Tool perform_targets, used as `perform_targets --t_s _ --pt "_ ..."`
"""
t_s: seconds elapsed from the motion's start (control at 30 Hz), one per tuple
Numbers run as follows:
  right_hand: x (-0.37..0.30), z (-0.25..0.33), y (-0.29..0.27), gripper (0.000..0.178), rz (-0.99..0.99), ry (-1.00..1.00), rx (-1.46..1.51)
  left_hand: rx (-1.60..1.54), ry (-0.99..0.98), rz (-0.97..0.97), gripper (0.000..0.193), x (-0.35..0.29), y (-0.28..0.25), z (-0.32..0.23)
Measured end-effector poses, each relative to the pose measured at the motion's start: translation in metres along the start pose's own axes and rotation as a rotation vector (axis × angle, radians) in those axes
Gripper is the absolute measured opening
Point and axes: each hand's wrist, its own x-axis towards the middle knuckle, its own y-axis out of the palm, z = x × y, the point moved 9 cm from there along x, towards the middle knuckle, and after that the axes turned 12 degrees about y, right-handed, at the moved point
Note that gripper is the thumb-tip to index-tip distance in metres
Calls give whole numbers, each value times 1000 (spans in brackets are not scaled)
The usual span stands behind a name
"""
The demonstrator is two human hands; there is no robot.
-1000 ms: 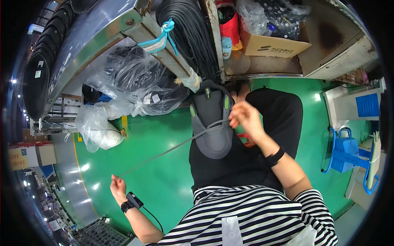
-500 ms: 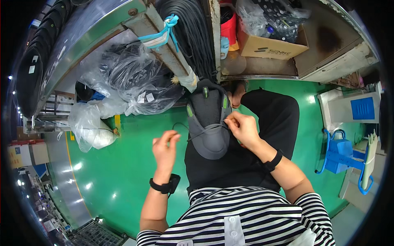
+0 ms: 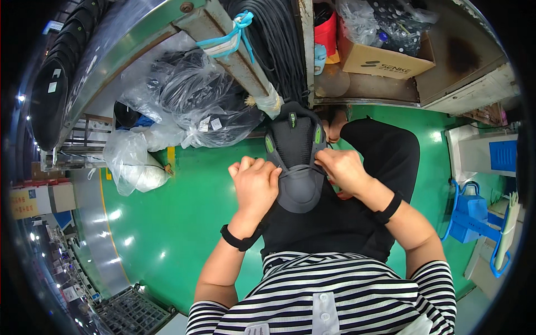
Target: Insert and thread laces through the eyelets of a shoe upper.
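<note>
A dark grey shoe (image 3: 300, 192) with bright green side accents rests on my black-trousered lap, toe toward me. Its thin dark shoelace (image 3: 301, 168) runs across the front of the throat, below the ribbed tongue (image 3: 293, 142). At the shoe's left edge, my left hand (image 3: 254, 184) is closed, fingers curled and thumb against the side, gripping a lace end. My right hand (image 3: 344, 171) pinches the lace by the eyelets on the right side. The lace ends are mostly hidden by my fingers.
Bundled black cords (image 3: 273, 50) hang behind a rusty table leg (image 3: 237, 53). Clear plastic bags (image 3: 195, 103) of black parts lie at left. A cardboard box (image 3: 385, 58) sits on the shelf ahead. A blue metal frame (image 3: 472, 220) stands at right on the green floor (image 3: 184, 223).
My left hand has come in from the left to the shoe's edge. The slack lace loop beside it no longer shows. My right hand stays by the eyelets.
</note>
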Motion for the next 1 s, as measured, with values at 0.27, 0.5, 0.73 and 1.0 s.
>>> perform_targets --t_s 0.27,0.5,0.73,1.0 --pt "22 23 -29 17 -91 -248 -187 -551 -328 365 18 -1 56 39" --pt "32 26 44 12 564 -598 -566 158 798 119 25 52 -3 -33" --pt "49 21 51 16 623 -257 -431 -107 541 559 28 56 32 -2" --pt "47 16 18 14 246 -212 -76 -248 607 483 24 55 28 6"
